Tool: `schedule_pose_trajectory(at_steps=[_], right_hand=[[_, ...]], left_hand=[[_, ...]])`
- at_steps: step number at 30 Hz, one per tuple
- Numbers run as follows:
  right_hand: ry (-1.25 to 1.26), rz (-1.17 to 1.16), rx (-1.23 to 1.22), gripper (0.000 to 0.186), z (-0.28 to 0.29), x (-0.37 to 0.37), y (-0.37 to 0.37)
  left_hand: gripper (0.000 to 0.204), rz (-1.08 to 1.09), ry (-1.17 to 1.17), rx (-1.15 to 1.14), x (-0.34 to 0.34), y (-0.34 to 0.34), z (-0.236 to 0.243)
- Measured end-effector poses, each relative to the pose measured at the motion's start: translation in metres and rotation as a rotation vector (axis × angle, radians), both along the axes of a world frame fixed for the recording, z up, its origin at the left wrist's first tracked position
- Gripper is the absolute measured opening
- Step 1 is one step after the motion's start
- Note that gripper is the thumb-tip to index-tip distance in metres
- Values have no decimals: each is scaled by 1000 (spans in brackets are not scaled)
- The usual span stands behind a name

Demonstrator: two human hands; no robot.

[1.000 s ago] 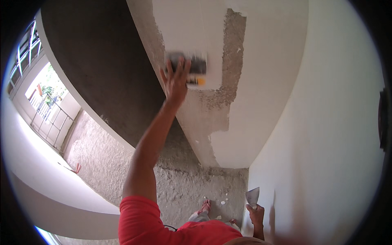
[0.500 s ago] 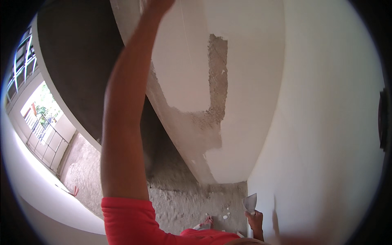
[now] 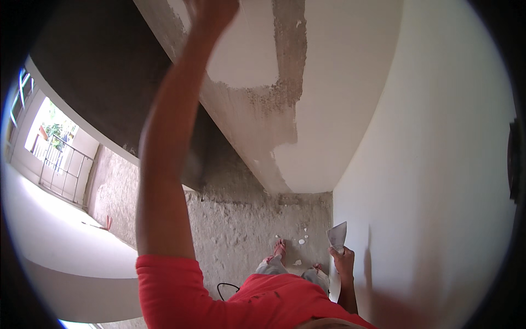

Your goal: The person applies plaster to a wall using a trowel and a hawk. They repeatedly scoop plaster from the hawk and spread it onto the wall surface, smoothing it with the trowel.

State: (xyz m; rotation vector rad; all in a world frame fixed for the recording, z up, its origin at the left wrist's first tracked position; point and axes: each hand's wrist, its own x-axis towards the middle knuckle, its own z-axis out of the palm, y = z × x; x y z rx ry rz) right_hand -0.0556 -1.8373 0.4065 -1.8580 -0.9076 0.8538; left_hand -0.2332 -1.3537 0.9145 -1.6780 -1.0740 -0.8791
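Note:
Raised across the picture, my left arm reaches up to the wall ahead. My left hand (image 3: 218, 13) is cut by the top edge, over a white patch of the wall (image 3: 339, 98); its fingers are mostly out of sight, so whether they hold anything does not show. Low on the right, my right hand (image 3: 343, 261) grips a putty knife (image 3: 337, 236), its broad flat blade pointing up beside the white side wall (image 3: 427, 164). A rough, U-shaped bare grey strip (image 3: 289, 55) runs through the white coating of the wall ahead.
A dark opening (image 3: 104, 71) lies left of the wall ahead. Below is a rough grey floor (image 3: 230, 230) with several white flakes (image 3: 301, 241) near my bare feet (image 3: 280, 248). At far left are a metal railing (image 3: 66, 170) and a bright opening.
The view has tilted downward, so the wall sits higher and more floor, my feet and shirt show. My right hand still grips the putty knife; my left arm stays raised.

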Motion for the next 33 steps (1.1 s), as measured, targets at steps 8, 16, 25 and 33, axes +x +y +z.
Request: schedule_pose_trajectory(at_steps=[8,16,25,33], right_hand=[[74,48,-292,30,-6,15,-10],[-197,242,-240,40,33,17,37],[-299,365,68,36,166,-13,129],[-533,406,48,28,202,1,140]], left_hand=[[80,-131,-79,-334,-52,-24,-313],[81,-647,-942,-1020,-80,-171,-346],[30,-1055,-1714,-1203,-87,-306,-353],[54,-637,-123,-979,-105,-263,-318]])
